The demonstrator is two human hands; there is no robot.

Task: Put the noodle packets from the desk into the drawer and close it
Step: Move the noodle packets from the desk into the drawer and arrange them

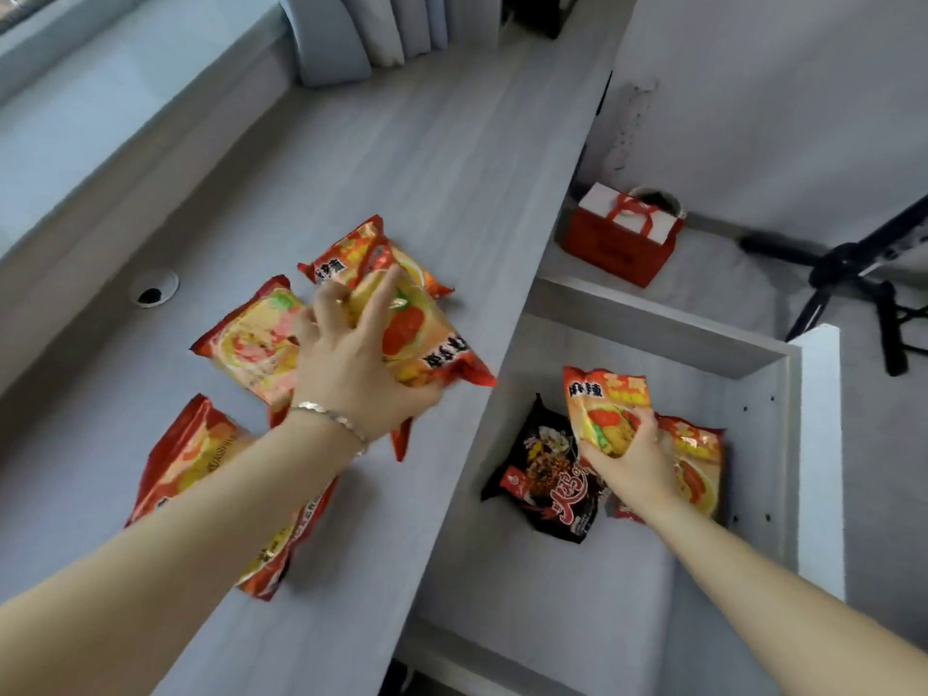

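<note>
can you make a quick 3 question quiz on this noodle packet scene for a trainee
1. True or false: the drawer is shut.
2. What colour is the odd packet lying in the drawer: A) black B) green C) blue?
3. Fill in: the left hand grips an orange packet over the ____.

Key
1. False. It stands open, and the right hand holds an orange packet inside it.
2. A. The black packet lies beside another orange one.
3. Desk, where more orange packets lie.
</note>
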